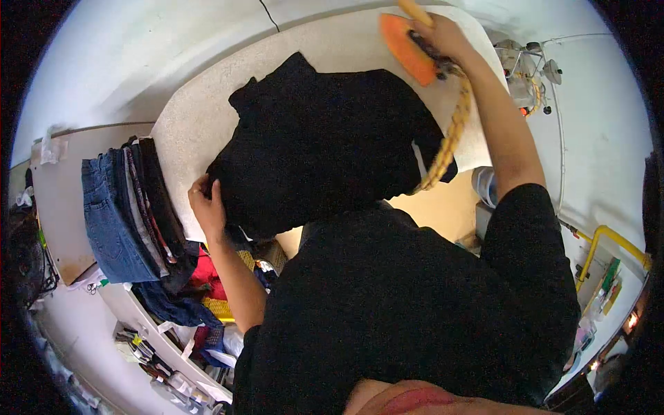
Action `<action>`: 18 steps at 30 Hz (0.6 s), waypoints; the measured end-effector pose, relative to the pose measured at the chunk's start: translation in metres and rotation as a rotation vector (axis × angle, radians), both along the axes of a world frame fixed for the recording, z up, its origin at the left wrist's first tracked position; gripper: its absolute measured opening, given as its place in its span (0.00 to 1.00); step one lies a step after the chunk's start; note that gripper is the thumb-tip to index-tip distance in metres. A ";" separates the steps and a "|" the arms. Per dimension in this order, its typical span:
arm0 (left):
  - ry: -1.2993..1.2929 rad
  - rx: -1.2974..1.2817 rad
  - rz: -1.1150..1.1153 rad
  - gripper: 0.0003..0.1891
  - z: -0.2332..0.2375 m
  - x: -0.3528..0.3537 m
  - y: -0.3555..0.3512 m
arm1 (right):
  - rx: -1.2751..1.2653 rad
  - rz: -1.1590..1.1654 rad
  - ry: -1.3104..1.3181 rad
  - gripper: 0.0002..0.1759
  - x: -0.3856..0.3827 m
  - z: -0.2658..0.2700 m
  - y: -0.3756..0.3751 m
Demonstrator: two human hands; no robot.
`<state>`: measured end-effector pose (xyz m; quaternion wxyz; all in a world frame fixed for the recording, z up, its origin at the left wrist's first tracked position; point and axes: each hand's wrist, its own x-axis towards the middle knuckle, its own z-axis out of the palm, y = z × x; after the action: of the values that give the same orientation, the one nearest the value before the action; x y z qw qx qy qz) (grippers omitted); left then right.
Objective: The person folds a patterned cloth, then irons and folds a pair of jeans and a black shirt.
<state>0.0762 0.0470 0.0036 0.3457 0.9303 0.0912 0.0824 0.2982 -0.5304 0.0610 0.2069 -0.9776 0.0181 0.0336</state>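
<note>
A black shirt [325, 138] lies spread over the pale padded ironing board [200, 104], its near edge hanging close to my body. My left hand [206, 202] pinches the shirt's left edge between thumb and fingers. At the far right of the board, my right hand [446, 38] is closed around the handle of an iron [407, 50] with an orange body. The iron is beyond the shirt's upper right side, apart from the cloth in this view. A yellow patterned cord [453, 131] runs from its rear down across the shirt's right side.
Folded jeans [114, 214] and other clothes hang in a pile left of the board. Below them, a shelf [131, 301] holds more cloth and small items. Metal equipment [529, 69] stands by the right wall, with a yellow pipe [609, 238] lower down.
</note>
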 end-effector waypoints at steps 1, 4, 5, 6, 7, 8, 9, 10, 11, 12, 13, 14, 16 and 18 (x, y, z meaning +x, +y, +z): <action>0.028 -0.021 0.045 0.15 -0.002 -0.005 0.004 | -0.013 -0.030 -0.039 0.32 -0.006 -0.010 -0.028; 0.082 0.087 0.084 0.16 0.014 -0.008 -0.007 | -0.085 0.032 -0.061 0.35 -0.016 -0.030 -0.109; 0.080 0.095 0.091 0.16 0.007 -0.002 -0.005 | -0.118 -0.107 0.025 0.36 -0.023 -0.021 -0.113; 0.041 0.139 0.068 0.15 0.006 0.008 -0.011 | -0.152 -0.246 0.110 0.37 -0.030 -0.011 -0.116; 0.010 0.066 0.041 0.15 -0.016 0.021 -0.002 | -0.144 -0.231 0.106 0.37 -0.031 -0.019 -0.123; 0.018 0.051 0.051 0.15 -0.016 0.037 -0.014 | -0.318 -0.225 -0.114 0.33 -0.035 -0.033 -0.136; -0.005 0.045 -0.007 0.15 -0.009 0.054 -0.029 | -0.490 -0.220 -0.339 0.32 -0.033 -0.041 -0.140; 0.100 0.013 0.083 0.15 0.013 0.071 -0.057 | -0.480 -0.210 -0.351 0.32 -0.035 -0.031 -0.123; 0.007 0.115 -0.021 0.16 -0.003 0.090 -0.057 | -0.431 -0.155 -0.484 0.32 -0.046 -0.006 -0.087; 0.004 0.122 -0.014 0.18 0.000 0.108 -0.071 | -0.380 -0.099 -0.611 0.32 -0.050 0.008 -0.054; 0.050 -0.020 -0.010 0.21 -0.006 0.126 -0.076 | -0.354 -0.088 -0.638 0.33 -0.044 -0.009 -0.030; 0.051 -0.014 -0.003 0.21 -0.007 0.137 -0.081 | -0.248 -0.001 -0.546 0.33 -0.045 -0.025 0.000; 0.217 -0.003 0.006 0.23 -0.005 0.153 -0.093 | -0.034 0.190 -0.304 0.30 -0.050 -0.049 0.054; 0.233 0.072 0.032 0.25 -0.008 0.156 -0.095 | 0.051 0.290 -0.081 0.23 -0.066 -0.050 0.089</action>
<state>0.2320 -0.0479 -0.0043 0.2975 0.9438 0.1428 -0.0175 0.2324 -0.4411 0.0106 0.2250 -0.9650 -0.1323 0.0242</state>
